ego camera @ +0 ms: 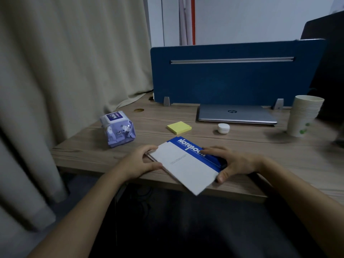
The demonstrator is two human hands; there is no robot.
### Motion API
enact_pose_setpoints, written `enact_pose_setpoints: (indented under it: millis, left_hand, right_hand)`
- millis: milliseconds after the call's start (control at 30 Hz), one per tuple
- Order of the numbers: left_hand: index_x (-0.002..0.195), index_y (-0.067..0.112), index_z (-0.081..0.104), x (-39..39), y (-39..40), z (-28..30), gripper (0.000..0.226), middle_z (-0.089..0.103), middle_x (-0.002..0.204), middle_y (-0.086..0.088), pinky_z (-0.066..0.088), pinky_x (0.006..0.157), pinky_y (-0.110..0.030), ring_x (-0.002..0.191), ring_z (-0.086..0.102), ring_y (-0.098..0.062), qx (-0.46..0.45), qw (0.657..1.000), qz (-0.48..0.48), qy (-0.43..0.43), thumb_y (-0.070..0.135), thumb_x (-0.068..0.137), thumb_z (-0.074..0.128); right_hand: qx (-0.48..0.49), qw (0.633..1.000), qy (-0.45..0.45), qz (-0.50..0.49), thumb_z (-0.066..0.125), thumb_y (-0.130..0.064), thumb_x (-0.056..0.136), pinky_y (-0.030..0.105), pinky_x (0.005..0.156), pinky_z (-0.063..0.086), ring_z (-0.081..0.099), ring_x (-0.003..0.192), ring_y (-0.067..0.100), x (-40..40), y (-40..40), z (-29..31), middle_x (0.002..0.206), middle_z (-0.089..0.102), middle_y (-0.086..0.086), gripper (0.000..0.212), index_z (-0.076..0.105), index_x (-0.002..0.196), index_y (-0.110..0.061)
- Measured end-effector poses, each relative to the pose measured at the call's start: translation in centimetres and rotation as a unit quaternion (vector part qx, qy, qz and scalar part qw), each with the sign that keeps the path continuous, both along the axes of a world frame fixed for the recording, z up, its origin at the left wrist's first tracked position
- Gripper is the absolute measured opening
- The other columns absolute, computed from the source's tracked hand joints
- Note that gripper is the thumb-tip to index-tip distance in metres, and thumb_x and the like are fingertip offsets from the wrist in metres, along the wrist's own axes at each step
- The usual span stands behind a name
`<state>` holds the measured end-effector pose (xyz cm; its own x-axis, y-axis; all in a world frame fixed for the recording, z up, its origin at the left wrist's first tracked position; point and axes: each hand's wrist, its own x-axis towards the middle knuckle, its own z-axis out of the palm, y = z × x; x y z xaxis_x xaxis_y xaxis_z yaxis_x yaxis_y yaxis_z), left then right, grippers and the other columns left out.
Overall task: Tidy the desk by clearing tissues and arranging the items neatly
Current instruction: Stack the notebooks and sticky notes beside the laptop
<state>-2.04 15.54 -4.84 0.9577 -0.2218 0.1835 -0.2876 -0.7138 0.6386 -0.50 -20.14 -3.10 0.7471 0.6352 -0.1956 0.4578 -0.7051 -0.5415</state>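
Observation:
A blue-and-white notebook (186, 164) lies askew at the desk's front edge, one corner hanging over it, seemingly on top of another notebook. My left hand (141, 162) grips its left side, thumb along the near edge. My right hand (230, 162) holds its right side, fingers over the blue band. A purple pack of wet wipes (118, 128) sits to the left. Further back lie a yellow sticky-note pad (179, 127) and a small white round case (223, 128).
A shut silver laptop (236, 114) rests against the blue desk divider (232, 75). A stack of paper cups (303, 116) stands at the right. A beige curtain (65, 71) hangs along the left. The wooden desk (167, 112) has a cable hole at back left.

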Motion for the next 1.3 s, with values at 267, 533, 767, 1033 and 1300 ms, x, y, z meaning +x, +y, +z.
enact_pose_setpoints:
  millis: [267, 533, 767, 1033, 1300]
  left_hand:
    - [0.141, 0.024, 0.045, 2.1, -0.5, -1.2, 0.055, 0.059, 0.134, -0.013, 0.041, 0.104, -0.043, 0.129, 0.045, -0.034, 0.122, 0.98, 0.15, -0.039, 0.042, 0.09, 0.056]
    - [0.115, 0.01, 0.06, 3.2, -1.7, 1.2, 0.023, 0.072, 0.115, -0.01, 0.054, 0.082, -0.034, 0.099, 0.07, -0.02, -0.298, 0.945, 0.102, 0.083, 0.012, 0.092, 0.063]
    - [0.108, 0.002, 0.054, 4.2, -2.0, 2.1, 0.015, 0.067, 0.109, -0.013, 0.051, 0.08, -0.029, 0.102, 0.063, -0.019, -0.421, 0.877, 0.188, 0.136, 0.004, 0.093, 0.058]
    - [0.117, -0.002, 0.061, 3.0, -2.1, 0.8, 0.024, 0.071, 0.111, -0.015, 0.053, 0.08, -0.031, 0.097, 0.068, -0.024, -0.334, 0.934, 0.076, 0.1, -0.001, 0.094, 0.055]
    - [0.115, 0.036, 0.051, 3.4, -3.9, 0.9, 0.031, 0.065, 0.118, 0.013, 0.05, 0.086, -0.02, 0.105, 0.063, 0.001, -0.335, 0.938, 0.017, -0.091, 0.009, 0.101, 0.048]
  right_hand:
    - [0.132, 0.988, -0.033, -0.079, 0.077, -0.058, 0.064, 0.043, 0.116, 0.032, 0.041, 0.136, 0.011, 0.2, 1.8, -1.1, 0.148, 0.045, -0.008, 0.093, 0.04, 0.145, -0.027]
    - [0.16, 0.983, -0.025, -0.082, 0.074, -0.015, 0.078, 0.006, 0.102, 0.032, 0.041, 0.118, -0.024, 2.6, 5.0, -1.2, 0.126, 0.045, -0.038, 0.072, 0.04, 0.14, -0.03]
    - [0.192, 0.977, -0.029, -0.087, 0.071, -0.002, 0.082, 0.002, 0.094, 0.035, 0.044, 0.118, -0.022, 2.4, 5.3, -0.9, 0.122, 0.048, -0.042, 0.068, 0.044, 0.133, -0.037]
    - [0.232, 0.968, -0.034, -0.091, 0.072, -0.002, 0.081, 0.009, 0.099, 0.037, 0.047, 0.122, -0.011, 2.6, 5.8, -1.2, 0.134, 0.052, -0.023, 0.068, 0.046, 0.134, -0.037]
    - [0.299, 0.931, -0.125, -0.169, 0.07, -0.018, 0.084, 0.033, 0.09, 0.054, 0.066, 0.101, 0.006, 3.6, 6.9, -1.6, 0.115, 0.069, -0.01, 0.049, 0.052, 0.128, -0.03]
